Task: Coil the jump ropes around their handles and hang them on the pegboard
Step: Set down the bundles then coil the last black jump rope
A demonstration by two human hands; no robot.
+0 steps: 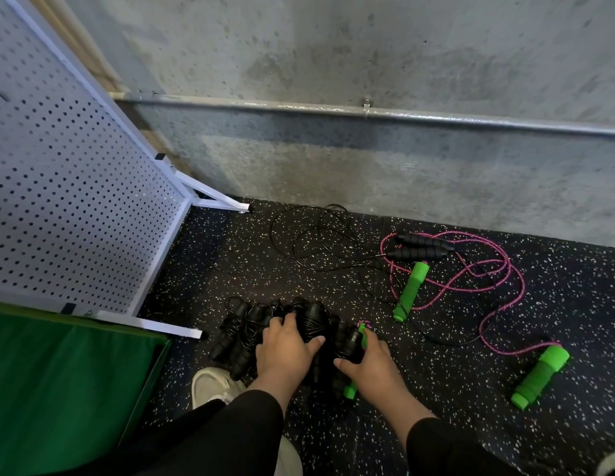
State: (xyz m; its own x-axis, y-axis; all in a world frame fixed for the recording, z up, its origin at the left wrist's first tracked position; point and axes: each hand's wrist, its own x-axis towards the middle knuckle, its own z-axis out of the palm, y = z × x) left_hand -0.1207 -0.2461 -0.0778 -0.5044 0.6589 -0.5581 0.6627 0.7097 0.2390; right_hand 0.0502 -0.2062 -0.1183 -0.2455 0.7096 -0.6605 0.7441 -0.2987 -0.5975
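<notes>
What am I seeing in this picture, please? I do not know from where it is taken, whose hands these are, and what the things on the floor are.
There is one picture only, from a camera worn on a person's head that looks down and forward. There is no machine: both hands belong to that person, who wears black sleeves.

The floor is dark speckled rubber, below a concrete wall. On the left stands a white pegboard, beside a green mat.

The left hand rests with its fingers on a row of black jump ropes already coiled around their handles. The right hand curls around the end bundle, where a green handle shows.

Farther back lie two uncoiled ropes: a thin black rope with black foam handles, and a pink rope with green foam handles.
</notes>
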